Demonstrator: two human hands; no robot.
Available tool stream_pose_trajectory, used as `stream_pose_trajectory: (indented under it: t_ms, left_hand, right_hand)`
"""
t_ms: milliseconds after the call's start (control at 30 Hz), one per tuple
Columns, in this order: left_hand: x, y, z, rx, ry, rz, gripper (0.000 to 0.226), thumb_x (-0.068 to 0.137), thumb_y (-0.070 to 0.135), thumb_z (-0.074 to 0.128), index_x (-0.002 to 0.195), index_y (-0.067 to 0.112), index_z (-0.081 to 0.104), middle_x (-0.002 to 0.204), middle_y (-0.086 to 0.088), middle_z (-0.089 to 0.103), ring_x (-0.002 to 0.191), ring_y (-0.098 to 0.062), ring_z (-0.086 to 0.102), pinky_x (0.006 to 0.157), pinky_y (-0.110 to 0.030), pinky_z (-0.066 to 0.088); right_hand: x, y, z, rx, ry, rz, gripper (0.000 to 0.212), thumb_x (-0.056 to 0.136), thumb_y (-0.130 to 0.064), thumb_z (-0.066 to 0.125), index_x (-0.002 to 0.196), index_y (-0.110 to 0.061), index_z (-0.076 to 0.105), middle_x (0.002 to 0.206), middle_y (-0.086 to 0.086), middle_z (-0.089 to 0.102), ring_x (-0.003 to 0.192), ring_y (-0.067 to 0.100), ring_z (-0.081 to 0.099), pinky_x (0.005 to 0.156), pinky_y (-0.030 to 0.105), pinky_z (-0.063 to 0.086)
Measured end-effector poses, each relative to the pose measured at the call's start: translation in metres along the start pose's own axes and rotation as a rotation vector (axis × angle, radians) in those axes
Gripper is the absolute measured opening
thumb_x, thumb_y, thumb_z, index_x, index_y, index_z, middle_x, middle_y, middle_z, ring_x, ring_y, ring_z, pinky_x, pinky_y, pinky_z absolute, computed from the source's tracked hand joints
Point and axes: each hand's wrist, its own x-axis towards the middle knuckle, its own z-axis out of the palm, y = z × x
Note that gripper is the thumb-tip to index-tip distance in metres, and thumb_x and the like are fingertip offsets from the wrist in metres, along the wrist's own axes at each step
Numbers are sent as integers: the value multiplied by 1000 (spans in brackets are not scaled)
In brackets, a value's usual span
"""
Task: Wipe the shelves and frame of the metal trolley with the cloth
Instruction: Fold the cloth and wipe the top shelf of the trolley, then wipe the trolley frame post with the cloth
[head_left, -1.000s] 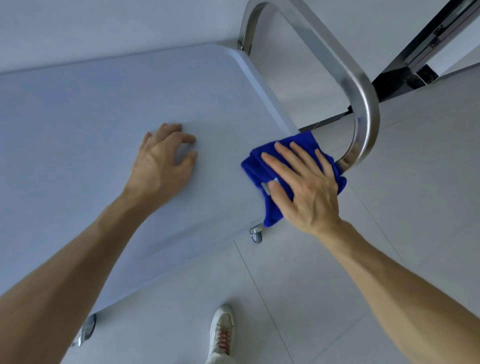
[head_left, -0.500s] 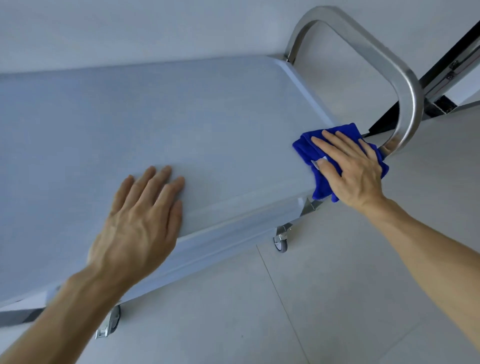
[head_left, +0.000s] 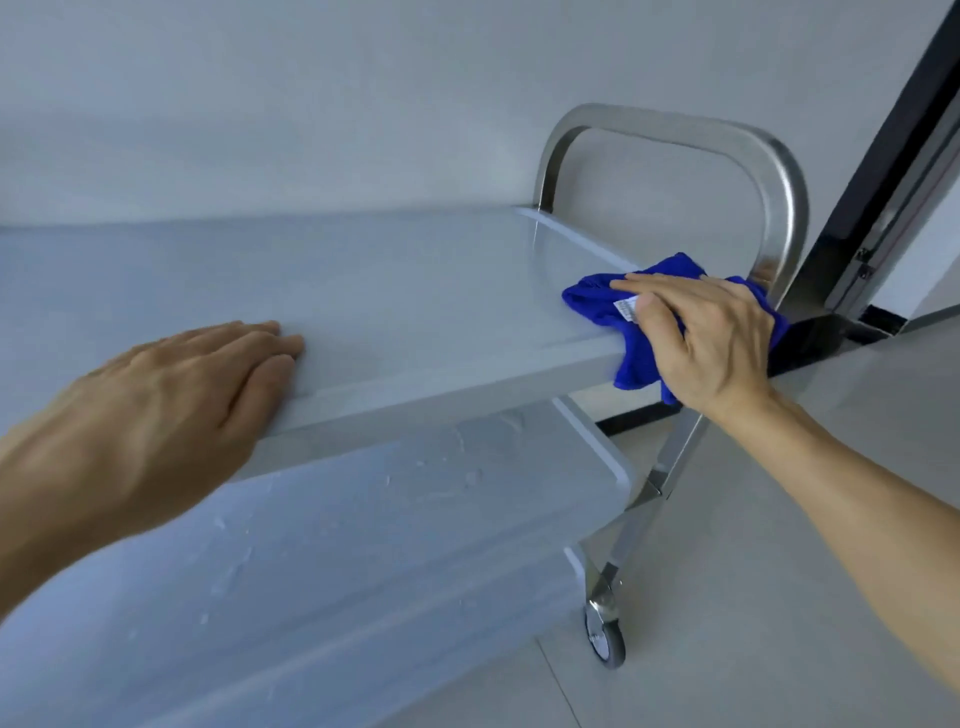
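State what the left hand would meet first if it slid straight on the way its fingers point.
Probably nothing on the top shelf: the left hand points across bare surface towards the shelf's far edge and wall; depth is unclear.

The top shelf (head_left: 395, 291) looks like smooth, matt brushed metal. The handle (head_left: 779, 171) at its right end is shinier brushed steel. The cloth (head_left: 631, 364) is fuzzy blue fabric with a small paper-like tag. The lower shelf (head_left: 363, 545) carries wet-looking glossy spots.
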Motion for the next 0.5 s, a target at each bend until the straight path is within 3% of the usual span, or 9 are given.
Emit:
stream_pose_trajectory:
  t_ms: [67, 167, 300, 400, 500]
  left_hand:
    - [-2, -6, 2, 73, 78, -8, 41, 98, 67, 19, 113, 50, 53, 117, 24, 64, 106, -25, 68, 85, -54, 56]
    - [-12, -1, 8, 239, 199, -82, 49, 98, 67, 18, 98, 40, 59, 95, 16, 71, 88, -28, 71, 72, -48, 57]
    - [-21, 30, 13, 339, 194, -194, 61, 96, 64, 2, 93, 32, 54, 90, 5, 72, 80, -34, 68, 67, -43, 55]
    - [-20, 50, 4, 340, 179, -197, 58, 94, 57, 3, 92, 28, 52, 86, 0, 71, 77, -35, 68, 65, -41, 54]
    - [-24, 61, 2, 339, 212, -198, 56, 93, 55, 7, 91, 26, 55, 81, -1, 70, 73, -35, 68, 61, -40, 53]
  right_hand:
    - [-3, -1, 2, -18, 57, 28, 37, 97, -19, 44, 88, -14, 79, 82, -2, 78, 73, 23, 70, 68, 40, 49]
    - [-9, -2, 3, -45, 88, 62, 42, 97, -26, 41, 70, -14, 71, 52, -2, 56, 51, 25, 51, 59, 43, 45]
    - [-14, -16, 2, -50, 187, 121, 39, 95, -21, 55, 56, -15, 54, 49, -7, 42, 48, 26, 43, 66, 43, 45]
    - [-18, -51, 8, -61, 263, 212, 35, 92, -22, 56, 59, -16, 60, 59, 3, 65, 61, 32, 58, 82, 43, 42]
    - [-22, -111, 25, 23, 287, 137, 31, 89, -30, 54, 63, -18, 66, 66, 0, 70, 66, 29, 62, 81, 42, 42]
